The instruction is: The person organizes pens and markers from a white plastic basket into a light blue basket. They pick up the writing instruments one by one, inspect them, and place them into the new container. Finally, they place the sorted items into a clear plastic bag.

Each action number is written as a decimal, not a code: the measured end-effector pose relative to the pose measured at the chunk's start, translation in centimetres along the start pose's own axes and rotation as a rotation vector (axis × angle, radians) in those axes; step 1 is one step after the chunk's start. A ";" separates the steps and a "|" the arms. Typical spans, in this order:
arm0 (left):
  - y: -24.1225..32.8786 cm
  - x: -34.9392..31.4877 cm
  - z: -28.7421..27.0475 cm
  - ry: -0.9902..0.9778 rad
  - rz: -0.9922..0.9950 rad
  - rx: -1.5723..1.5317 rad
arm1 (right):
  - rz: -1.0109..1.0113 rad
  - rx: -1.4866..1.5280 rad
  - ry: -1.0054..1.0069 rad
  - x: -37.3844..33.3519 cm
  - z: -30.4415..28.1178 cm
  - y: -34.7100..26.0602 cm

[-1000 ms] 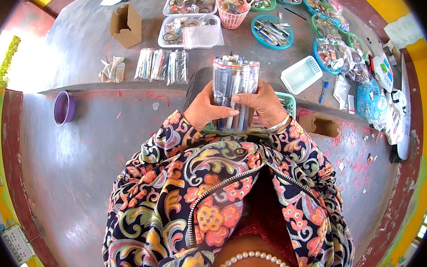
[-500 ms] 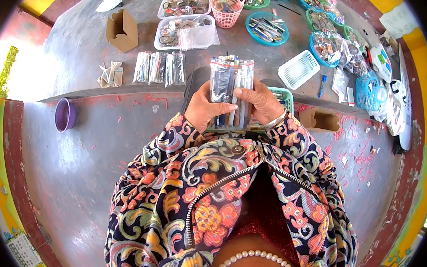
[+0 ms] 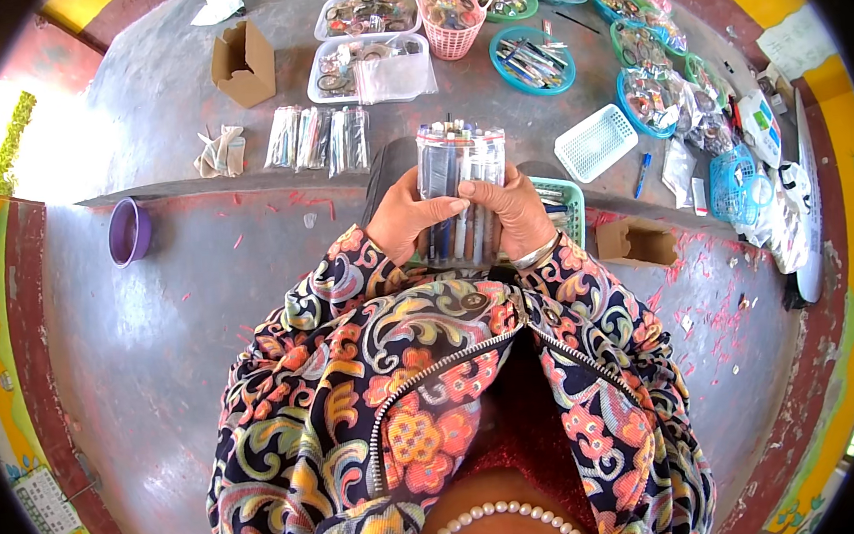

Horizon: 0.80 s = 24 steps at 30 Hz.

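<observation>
Upright in front of my chest is a clear zip bag of pens (image 3: 461, 171), its red-striped top edge facing away from me and several pen ends sticking out past it. My left hand (image 3: 411, 214) grips the bag's left side, thumb across the front. On the right side my right hand (image 3: 517, 210) holds it too, its thumb close to the left one. The fingers behind the bag are hidden. Below and partly behind the bag, a green basket (image 3: 575, 195) with pens in it shows near my right wrist.
Filled pen bags (image 3: 315, 140) lie at the ledge's edge, near a crumpled cloth glove (image 3: 221, 151). Farther back stand a cardboard box (image 3: 243, 65), white trays (image 3: 330, 86), a pink basket (image 3: 453, 39) and a blue bowl of pens (image 3: 533, 61). A white basket (image 3: 596, 143) sits right; a purple basin (image 3: 129, 232) is left.
The bag of pens has come slightly down toward me and a little left. My right thumb has slid lower and closer to the left thumb; both hands keep their hold.
</observation>
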<state>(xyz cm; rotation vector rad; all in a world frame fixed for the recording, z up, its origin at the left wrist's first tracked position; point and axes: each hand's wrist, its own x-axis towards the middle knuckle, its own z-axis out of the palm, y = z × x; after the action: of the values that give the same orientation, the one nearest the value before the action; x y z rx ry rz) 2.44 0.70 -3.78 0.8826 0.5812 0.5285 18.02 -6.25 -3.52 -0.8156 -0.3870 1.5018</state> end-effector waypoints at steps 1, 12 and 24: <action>0.0 0.0 -0.1 0.007 0.012 0.017 | 0.003 0.003 0.003 0.0 0.1 0.0; -0.3 -0.4 -1.6 -0.087 -0.060 -0.048 | -0.479 -0.809 -0.210 1.2 -0.2 -5.9; -0.3 -0.2 -1.1 -0.147 -0.133 -0.104 | -0.310 -0.981 -0.284 1.7 -0.3 -4.8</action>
<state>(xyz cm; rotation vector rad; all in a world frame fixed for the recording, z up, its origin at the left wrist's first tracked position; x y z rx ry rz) 1.62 1.05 -4.55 0.7714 0.4709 0.3664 21.80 -4.05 -0.86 -1.2145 -1.4616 1.0873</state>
